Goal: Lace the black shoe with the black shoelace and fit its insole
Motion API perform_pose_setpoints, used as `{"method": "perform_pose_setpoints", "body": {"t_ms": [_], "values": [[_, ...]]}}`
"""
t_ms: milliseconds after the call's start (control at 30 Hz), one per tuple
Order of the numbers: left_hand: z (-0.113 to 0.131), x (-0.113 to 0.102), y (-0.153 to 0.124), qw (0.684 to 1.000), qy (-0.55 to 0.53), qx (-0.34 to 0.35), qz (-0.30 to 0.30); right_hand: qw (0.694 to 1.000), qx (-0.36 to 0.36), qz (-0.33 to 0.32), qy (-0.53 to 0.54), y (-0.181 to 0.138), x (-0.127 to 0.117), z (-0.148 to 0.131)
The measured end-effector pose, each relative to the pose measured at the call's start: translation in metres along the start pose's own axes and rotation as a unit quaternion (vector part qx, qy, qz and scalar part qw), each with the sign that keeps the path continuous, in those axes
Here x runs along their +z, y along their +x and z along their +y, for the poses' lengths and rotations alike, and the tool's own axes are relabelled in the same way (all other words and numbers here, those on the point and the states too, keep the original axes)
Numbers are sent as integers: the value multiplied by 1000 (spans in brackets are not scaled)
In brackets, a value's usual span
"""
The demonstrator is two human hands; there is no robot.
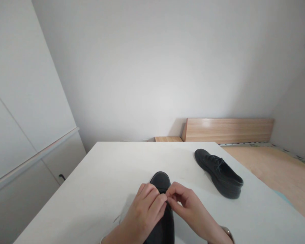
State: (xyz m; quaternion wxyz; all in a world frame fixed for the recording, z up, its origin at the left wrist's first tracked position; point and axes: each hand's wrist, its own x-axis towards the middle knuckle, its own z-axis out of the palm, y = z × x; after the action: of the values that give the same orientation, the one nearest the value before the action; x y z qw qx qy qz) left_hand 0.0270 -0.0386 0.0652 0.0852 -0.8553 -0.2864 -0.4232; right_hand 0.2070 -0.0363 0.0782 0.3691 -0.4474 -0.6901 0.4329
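A black lace-up shoe (160,179) stands on the white table with its toe pointing away from me. My left hand (146,207) bends over the shoe's lacing area, its fingers closed. From the right, my right hand (184,202) pinches thumb and forefinger together at the same spot, touching my left fingertips. Both hands grip around the shoelace (117,218), whose loose dark end shows left of my left wrist; the part between my fingertips is mostly hidden. The matching black shoe (220,174), its lace tied in a bow, rests apart on the right.
The white table (91,189) extends in front of me. Beyond its right edge lies a bed base (264,169) with a wooden headboard (230,130). A white cabinet (30,112) with a black handle (62,177) stands at left. A wall (157,67) closes off the back.
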Motion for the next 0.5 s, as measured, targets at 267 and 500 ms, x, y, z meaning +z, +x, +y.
{"method": "perform_pose_setpoints", "body": {"t_ms": [267,500], "values": [[-4,-10,-27,963,-172,-207,6,982,-61,63,-167,-5,9,2],[-13,-31,-30,928,-217,-303,-25,974,-109,48,-193,-27,2,2]]}}
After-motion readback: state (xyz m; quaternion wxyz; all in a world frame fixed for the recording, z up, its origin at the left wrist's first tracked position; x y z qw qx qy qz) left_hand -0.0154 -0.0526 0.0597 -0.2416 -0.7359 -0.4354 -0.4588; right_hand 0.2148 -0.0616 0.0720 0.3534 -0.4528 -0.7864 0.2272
